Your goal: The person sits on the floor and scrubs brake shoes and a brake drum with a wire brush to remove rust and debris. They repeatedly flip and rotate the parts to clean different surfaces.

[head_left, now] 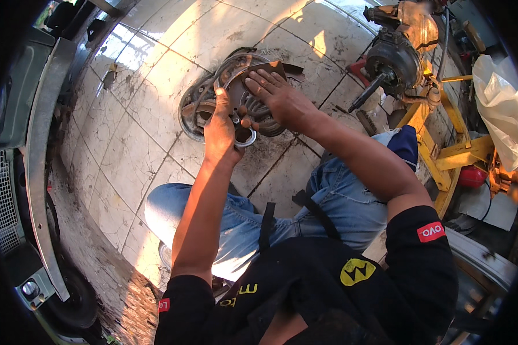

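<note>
My left hand [219, 125] is closed around a curved metal part that looks like a brake shoe [234, 87], thumb up along its near side. My right hand [281, 102] lies flat, fingers stretched over a thin brown sheet [277, 68] that resembles sandpaper, on the far face of that part. Below the hands, a pile on the floor includes a rusty curved shoe [203, 107] at the left and grey coiled pieces [262, 112] at the right. A shiny metal ring [246, 144] shows beside my left wrist. My left fingertips are partly hidden.
White floor tiles [126, 109] surround the pile, between my bent legs and beyond. At right, a black hub with a shaft [390, 64] stands above a yellow metal stand [443, 155], near white plastic sheeting [501, 103]. A vehicle's metal bumper [39, 161] borders the left.
</note>
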Action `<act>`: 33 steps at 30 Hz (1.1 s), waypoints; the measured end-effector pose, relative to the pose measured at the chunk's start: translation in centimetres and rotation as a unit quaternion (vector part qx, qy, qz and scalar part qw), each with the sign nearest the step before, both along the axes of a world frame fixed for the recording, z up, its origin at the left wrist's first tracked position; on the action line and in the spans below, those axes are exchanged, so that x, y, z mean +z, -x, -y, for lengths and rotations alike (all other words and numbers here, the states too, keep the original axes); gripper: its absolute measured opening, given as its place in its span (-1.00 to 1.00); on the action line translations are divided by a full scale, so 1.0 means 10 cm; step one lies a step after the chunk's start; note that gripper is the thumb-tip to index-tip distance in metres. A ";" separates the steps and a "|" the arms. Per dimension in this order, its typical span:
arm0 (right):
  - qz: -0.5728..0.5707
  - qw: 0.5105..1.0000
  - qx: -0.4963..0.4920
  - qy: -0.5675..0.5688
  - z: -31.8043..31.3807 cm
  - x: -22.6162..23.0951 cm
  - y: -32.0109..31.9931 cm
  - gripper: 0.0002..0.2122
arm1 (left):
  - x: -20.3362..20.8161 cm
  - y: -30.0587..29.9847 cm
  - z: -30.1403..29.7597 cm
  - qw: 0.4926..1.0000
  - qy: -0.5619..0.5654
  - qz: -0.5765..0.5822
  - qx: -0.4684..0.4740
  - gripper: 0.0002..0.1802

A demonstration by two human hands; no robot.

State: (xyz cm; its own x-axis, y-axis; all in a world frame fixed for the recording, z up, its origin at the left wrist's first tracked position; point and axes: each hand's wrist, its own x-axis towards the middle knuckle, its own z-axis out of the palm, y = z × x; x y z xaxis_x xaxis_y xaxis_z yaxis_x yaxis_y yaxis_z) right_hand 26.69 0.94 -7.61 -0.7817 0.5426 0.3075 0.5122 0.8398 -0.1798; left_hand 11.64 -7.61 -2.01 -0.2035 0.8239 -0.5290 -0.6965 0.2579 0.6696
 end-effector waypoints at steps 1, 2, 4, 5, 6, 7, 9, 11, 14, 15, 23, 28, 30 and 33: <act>0.003 1.000 -0.014 0.016 -0.02 -0.03 -0.01 -0.52 | -0.02 0.00 0.00 1.000 0.004 -0.002 0.004 -0.50; 0.004 0.999 -0.028 0.031 -0.06 -0.05 -0.03 -0.49 | -0.03 0.00 -0.01 1.000 0.008 -0.006 0.008 -0.49; 0.014 0.995 -0.066 0.069 -0.08 -0.11 -0.03 -0.46 | -0.05 0.00 -0.03 1.000 0.015 -0.012 0.010 -0.48; 0.025 0.991 -0.089 0.093 -0.03 -0.08 -0.02 -0.46 | -0.10 0.00 -0.04 1.000 0.021 -0.012 0.009 -0.47; 0.036 0.986 -0.112 0.117 0.00 -0.05 -0.01 -0.46 | -0.12 -0.01 -0.04 1.000 0.026 -0.013 0.008 -0.47; 0.009 0.988 -0.076 0.136 0.03 -0.02 0.03 -0.44 | -0.13 -0.01 -0.04 0.999 0.022 -0.023 0.005 -0.45; -0.048 0.983 -0.009 0.174 0.09 0.06 0.09 -0.40 | -0.12 0.02 -0.02 0.999 0.017 -0.044 -0.007 -0.43; -0.058 0.987 -0.010 0.152 0.01 0.00 0.03 -0.43 | -0.15 0.01 -0.02 0.998 0.020 -0.061 -0.013 -0.42; -0.034 0.992 -0.048 0.116 -0.02 0.00 -0.03 -0.46 | -0.14 -0.02 -0.05 0.997 0.026 -0.074 -0.018 -0.42; -0.040 0.993 -0.042 0.101 0.02 0.00 0.01 -0.48 | -0.14 -0.04 -0.06 0.997 0.018 -0.076 -0.022 -0.42; 0.071 0.984 -0.094 0.131 -0.04 0.11 -0.06 -0.45 | -0.08 -0.02 -0.07 0.998 0.035 -0.060 0.000 -0.45; 0.005 0.996 -0.012 0.089 0.09 0.08 0.04 -0.46 | -0.14 0.00 -0.04 0.997 0.013 -0.069 -0.009 -0.44; 0.039 0.990 -0.051 0.129 0.02 0.18 -0.02 -0.45 | -0.13 0.01 -0.06 0.998 0.014 -0.059 -0.012 -0.43; -0.011 1.000 -0.012 0.024 0.12 0.06 0.06 -0.41 | -0.15 0.01 -0.07 0.999 0.014 -0.045 -0.021 -0.43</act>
